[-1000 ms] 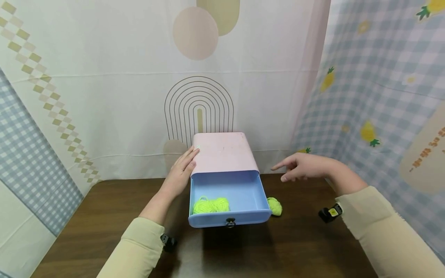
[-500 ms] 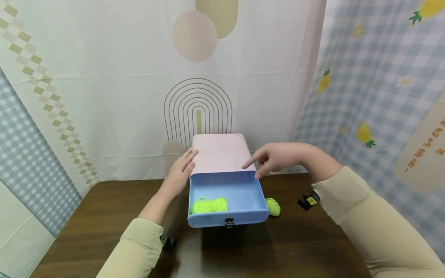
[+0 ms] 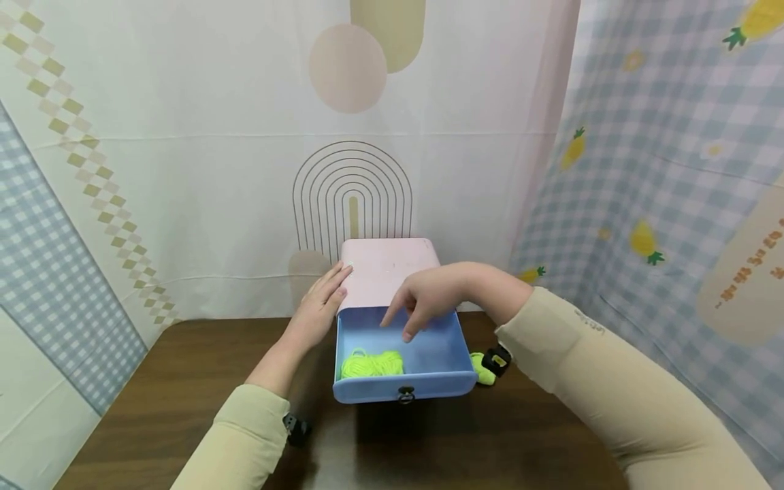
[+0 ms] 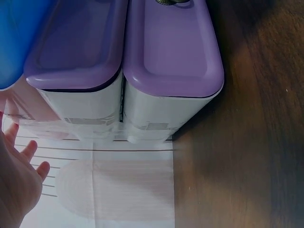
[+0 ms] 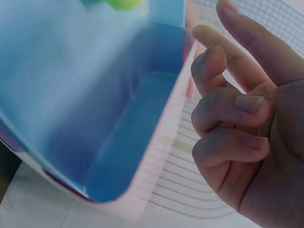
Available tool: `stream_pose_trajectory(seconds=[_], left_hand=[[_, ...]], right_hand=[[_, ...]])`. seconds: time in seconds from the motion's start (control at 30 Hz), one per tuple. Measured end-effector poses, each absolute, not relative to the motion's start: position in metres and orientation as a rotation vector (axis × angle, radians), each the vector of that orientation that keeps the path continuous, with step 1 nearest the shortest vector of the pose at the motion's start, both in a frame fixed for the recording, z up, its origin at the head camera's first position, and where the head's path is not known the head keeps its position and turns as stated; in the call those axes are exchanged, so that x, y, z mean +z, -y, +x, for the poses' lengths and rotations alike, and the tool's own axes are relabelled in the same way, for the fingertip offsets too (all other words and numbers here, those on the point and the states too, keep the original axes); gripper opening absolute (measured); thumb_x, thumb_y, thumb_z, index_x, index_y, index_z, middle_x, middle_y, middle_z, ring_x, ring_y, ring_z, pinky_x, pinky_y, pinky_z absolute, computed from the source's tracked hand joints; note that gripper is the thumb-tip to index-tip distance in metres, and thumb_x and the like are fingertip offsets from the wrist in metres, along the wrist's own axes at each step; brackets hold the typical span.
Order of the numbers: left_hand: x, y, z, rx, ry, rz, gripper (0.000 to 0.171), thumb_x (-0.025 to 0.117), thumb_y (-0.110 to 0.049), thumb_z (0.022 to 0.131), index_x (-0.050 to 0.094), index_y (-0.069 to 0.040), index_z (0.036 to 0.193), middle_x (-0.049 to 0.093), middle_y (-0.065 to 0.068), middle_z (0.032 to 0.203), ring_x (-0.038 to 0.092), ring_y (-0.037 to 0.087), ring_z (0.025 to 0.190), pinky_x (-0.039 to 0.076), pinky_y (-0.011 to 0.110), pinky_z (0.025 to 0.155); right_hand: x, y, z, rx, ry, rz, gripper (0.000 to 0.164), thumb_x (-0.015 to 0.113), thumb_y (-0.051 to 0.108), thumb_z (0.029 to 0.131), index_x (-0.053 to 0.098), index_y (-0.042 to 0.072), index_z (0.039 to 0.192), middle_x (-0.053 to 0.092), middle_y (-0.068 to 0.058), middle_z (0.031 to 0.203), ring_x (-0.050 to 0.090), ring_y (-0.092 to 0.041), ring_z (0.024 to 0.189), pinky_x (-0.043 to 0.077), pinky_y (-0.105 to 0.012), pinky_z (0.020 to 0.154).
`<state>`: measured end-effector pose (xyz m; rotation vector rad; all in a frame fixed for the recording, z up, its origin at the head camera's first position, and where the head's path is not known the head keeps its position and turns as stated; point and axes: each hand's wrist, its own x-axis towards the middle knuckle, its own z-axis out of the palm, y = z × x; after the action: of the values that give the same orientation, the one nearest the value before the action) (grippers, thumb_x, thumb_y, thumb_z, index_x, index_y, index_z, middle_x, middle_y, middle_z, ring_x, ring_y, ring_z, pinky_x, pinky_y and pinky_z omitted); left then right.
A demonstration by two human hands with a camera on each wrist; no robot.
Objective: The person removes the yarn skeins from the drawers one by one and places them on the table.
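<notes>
A blue drawer (image 3: 435,385) with a ring pull is drawn out of a pink-topped cabinet (image 3: 382,265). In its front left corner lies a skein of neon yellow-green yarn (image 3: 371,364). My left hand (image 3: 314,314) rests along the cabinet's top left edge, fingers extended. Above the drawer hovers my right hand (image 3: 433,294), index finger and thumb pointing down and apart. The right wrist view shows its other fingers (image 5: 228,147) loosely curled around nothing, near the drawer's side. Two purple drawer fronts (image 4: 175,42) appear in the left wrist view.
A second yellow-green ball of yarn (image 3: 482,371) sits right of the drawer, partly behind the right wrist camera (image 3: 497,361). The cabinet stands on a dark wooden table (image 3: 202,381). Patterned curtains (image 3: 245,170) hang close behind and at the right.
My right hand has moved left, from beside the cabinet across its front right corner to over the blue drawer. My left hand and the yarn have stayed put.
</notes>
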<state>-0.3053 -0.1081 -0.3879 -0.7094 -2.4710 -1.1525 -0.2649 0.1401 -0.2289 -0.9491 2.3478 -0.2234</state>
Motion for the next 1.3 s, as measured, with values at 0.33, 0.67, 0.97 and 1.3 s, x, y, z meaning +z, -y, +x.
stream_pose_trajectory(seconds=[0.33,0.67,0.97,1.3], left_hand=[[-0.386,0.108,-0.305,-1.144,2.47,-0.712,0.048,0.035,-0.037,0.108,0.041,-0.022,0.153,0.026,-0.001,0.163,0.024,0.032,0.148,0.019,0.062,0.114],[-0.386,0.108,-0.306,-1.136,2.464,-0.714,0.047,0.036,-0.036,0.108,0.041,-0.022,0.153,0.027,0.0,0.162,0.024,0.031,0.148,0.019,0.061,0.114],[-0.388,0.108,-0.307,-1.131,2.464,-0.716,0.047,0.036,-0.035,0.108,0.042,-0.021,0.153,0.027,0.001,0.162,0.024,0.033,0.147,0.019,0.061,0.114],[-0.386,0.11,-0.308,-1.125,2.47,-0.722,0.047,0.036,-0.036,0.108,0.042,-0.022,0.153,0.028,0.0,0.162,0.024,0.029,0.148,0.019,0.061,0.114]], right_hand=[[-0.243,-0.115,-0.266,-0.01,-2.296,-0.869,0.038,0.075,0.035,0.089,0.069,0.031,0.126,0.074,-0.007,0.087,0.061,-0.017,0.071,0.043,-0.025,0.059],[-0.258,-0.097,-0.266,0.154,-2.226,-0.809,0.041,0.078,0.041,0.085,0.07,0.035,0.124,0.071,-0.004,0.078,0.046,-0.009,0.052,0.037,-0.023,0.051],[-0.264,-0.092,-0.266,0.187,-2.227,-0.789,0.036,0.08,0.038,0.084,0.073,0.03,0.118,0.067,0.0,0.076,0.046,-0.008,0.055,0.036,-0.024,0.052],[-0.266,-0.091,-0.263,0.146,-2.261,-0.824,0.003,0.078,0.023,0.086,0.075,0.023,0.086,0.06,0.002,0.068,0.048,-0.008,0.06,0.04,-0.025,0.061]])
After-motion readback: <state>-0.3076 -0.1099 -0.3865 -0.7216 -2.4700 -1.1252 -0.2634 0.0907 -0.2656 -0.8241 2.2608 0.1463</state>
